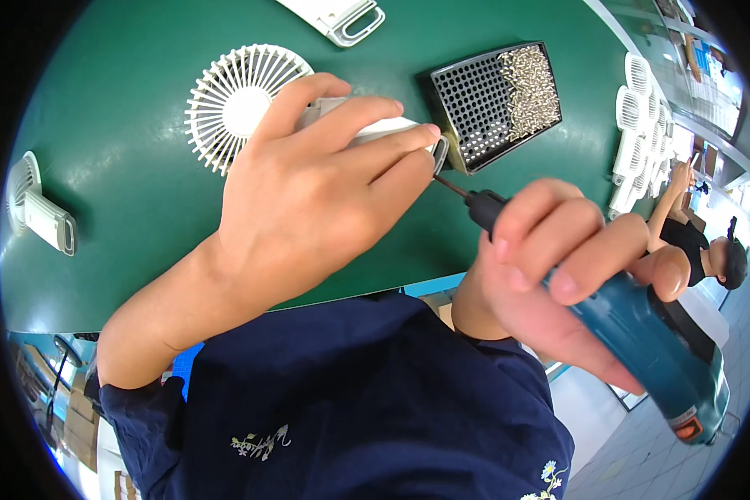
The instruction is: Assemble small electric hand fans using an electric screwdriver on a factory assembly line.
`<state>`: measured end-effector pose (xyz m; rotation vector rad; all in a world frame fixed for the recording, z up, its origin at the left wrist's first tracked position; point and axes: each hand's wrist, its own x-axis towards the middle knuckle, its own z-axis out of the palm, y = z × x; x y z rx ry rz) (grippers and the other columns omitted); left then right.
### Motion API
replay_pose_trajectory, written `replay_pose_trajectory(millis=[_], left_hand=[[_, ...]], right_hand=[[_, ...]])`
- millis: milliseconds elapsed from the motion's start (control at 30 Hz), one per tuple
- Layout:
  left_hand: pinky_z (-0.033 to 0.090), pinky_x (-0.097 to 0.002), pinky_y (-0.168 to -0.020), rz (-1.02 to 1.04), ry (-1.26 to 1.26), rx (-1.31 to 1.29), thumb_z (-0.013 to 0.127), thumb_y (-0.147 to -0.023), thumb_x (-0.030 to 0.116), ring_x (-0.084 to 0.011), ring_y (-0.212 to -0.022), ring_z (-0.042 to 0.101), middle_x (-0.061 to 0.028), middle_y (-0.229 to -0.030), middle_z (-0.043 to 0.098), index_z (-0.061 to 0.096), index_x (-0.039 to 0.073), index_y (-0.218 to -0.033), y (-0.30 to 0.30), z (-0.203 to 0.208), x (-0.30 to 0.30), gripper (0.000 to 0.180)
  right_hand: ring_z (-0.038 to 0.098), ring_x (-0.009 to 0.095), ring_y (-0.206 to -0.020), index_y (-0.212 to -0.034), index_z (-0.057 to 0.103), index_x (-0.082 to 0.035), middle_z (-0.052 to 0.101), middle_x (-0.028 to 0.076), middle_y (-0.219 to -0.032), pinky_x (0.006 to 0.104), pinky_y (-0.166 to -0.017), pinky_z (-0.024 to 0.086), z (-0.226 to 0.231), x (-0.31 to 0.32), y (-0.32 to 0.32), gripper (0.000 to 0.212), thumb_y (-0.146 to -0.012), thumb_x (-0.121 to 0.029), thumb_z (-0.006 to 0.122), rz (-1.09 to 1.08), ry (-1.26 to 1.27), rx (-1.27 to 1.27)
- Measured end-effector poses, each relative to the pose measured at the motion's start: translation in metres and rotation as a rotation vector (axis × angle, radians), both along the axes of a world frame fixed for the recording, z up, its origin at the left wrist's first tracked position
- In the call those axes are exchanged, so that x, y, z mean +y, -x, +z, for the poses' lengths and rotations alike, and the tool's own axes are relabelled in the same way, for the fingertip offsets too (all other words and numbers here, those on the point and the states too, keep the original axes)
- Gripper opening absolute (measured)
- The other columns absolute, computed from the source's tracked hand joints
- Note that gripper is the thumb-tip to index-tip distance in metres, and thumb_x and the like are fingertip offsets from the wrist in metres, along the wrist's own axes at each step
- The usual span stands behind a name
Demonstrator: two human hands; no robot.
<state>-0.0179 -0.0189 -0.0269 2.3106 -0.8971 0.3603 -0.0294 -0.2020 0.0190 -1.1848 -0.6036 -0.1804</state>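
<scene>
My left hand [317,187] is closed over the handle of a white handheld fan [246,112], whose round slatted head lies to the left on the table. In my right hand [558,250] is a teal electric screwdriver [642,333], gripped around its body. Its thin bit points up and left, and the tip reaches the end of the fan handle beside the wire loop. Whether the tip sits on a screw is hidden by my left fingers. Just beyond stands a black screw tray [492,104], with many small silver screws heaped at its right side and a grid of holes at its left.
Another white fan [42,208] lies at the left of the green table [133,275]. Part of a white handle [333,17] shows at the far edge. Several white fans [642,125] are stacked at the right. A co-worker [700,242] sits beyond them.
</scene>
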Motion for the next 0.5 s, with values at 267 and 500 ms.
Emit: replay_pose_trajectory(millis=[267,500], left_hand=[[0.044,-0.0418,-0.087,0.039,-0.076,-0.012,0.072,-0.071,0.012,-0.0235,-0.099,0.063,-0.0071,-0.109,0.067,0.066,0.004,-0.104,-0.009,0.003,-0.002,0.035],[0.045,-0.0441,-0.088,-0.105,-0.001,0.036,0.076,-0.063,0.013,-0.0255,-0.090,0.061,-0.0088,-0.102,0.065,0.065,0.002,-0.106,-0.010,0.029,0.021,0.046]], right_hand=[[0.051,0.016,-0.053,-0.130,0.043,-0.010,0.054,0.007,-0.082,0.0337,-0.051,0.044,0.002,-0.014,0.008,0.079,-0.084,-0.073,0.049,-0.043,-0.093,0.023],[0.049,0.004,-0.056,-0.103,0.061,0.003,0.062,0.005,-0.086,0.0194,-0.053,0.039,-0.004,0.002,0.041,0.030,-0.082,-0.013,0.076,-0.445,0.395,0.749]])
